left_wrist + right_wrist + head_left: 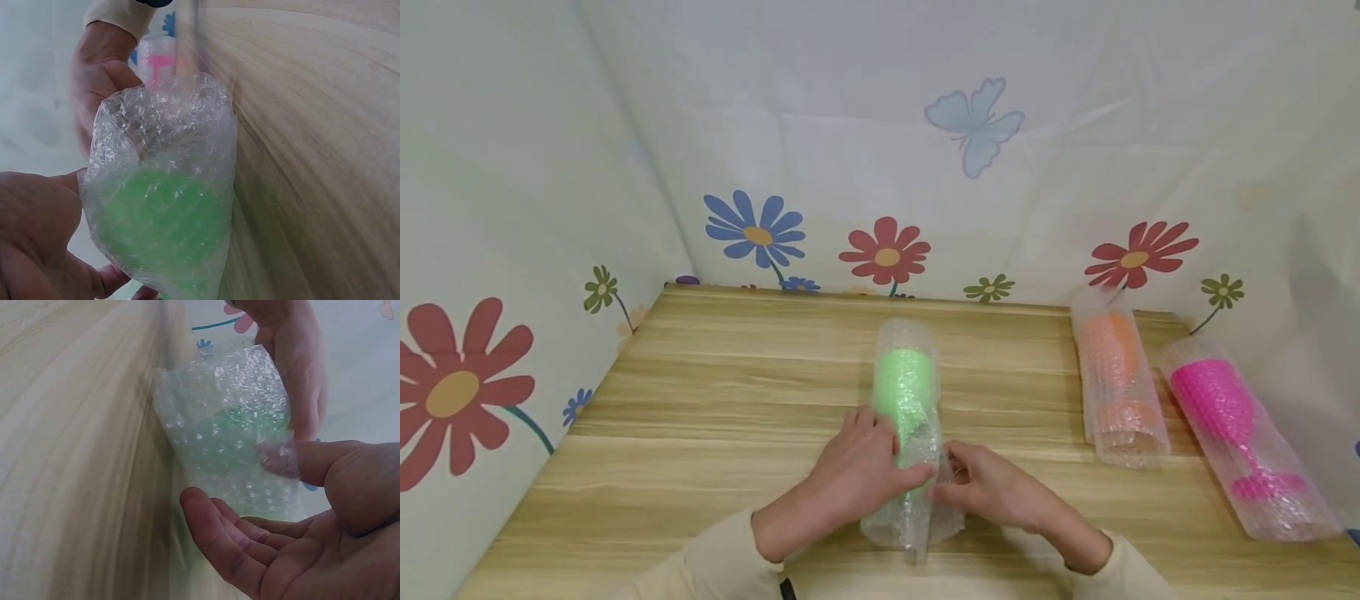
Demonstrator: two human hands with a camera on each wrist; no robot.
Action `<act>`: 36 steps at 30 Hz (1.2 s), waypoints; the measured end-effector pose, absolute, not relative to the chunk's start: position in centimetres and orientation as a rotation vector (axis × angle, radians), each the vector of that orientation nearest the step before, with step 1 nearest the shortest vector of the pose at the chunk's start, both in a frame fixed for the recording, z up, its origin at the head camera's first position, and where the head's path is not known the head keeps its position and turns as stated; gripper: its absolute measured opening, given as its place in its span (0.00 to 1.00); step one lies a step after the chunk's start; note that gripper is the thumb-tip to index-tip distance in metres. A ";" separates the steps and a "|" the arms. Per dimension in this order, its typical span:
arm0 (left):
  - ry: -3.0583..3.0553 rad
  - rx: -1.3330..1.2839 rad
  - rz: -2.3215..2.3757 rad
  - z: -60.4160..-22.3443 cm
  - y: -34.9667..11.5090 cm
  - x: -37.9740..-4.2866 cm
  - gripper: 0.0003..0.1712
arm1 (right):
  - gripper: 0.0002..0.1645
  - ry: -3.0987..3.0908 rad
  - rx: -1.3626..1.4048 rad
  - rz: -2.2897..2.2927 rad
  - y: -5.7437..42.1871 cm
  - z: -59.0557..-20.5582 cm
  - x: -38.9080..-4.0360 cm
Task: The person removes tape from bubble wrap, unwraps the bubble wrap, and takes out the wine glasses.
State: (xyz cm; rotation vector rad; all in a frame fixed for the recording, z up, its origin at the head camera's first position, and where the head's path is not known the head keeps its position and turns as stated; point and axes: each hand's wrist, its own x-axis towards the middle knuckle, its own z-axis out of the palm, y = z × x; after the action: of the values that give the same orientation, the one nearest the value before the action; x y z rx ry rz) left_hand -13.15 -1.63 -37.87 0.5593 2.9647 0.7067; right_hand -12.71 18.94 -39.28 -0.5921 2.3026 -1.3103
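At six o'clock on the surface (722,375), gripping the green goblet (904,375) through bubble wrap (951,523) with the left hand (857,467). Touching the bubble wrap with the right hand (1000,492), fingers parted. Well apart from wrapped orange goblet (1118,346) and magenta goblet (1219,402) toward four o'clock.

The bubble wrap (162,181) is glossy, bumpy plastic, the tabletop (722,383) smooth wood-grain, the backdrop (850,100) creased, cloth-like

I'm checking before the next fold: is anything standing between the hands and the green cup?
Only its bubble wrap, which separates the green cup from the left hand and right hand. Nothing else visible intervenes; the wrapped orange cup lies off to the right.
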 end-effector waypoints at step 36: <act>3.017 0.450 0.603 -37.8 -0.1 -13.4 0.30 | 0.15 3.131 -0.601 -0.839 16.1 -38.7 -12.9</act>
State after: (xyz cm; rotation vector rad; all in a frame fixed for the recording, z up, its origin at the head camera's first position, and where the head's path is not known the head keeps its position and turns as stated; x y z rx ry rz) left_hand -13.37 -0.10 -37.84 0.4505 3.0170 0.6032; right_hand -12.93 16.10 -38.72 -0.6013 3.1310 -0.8392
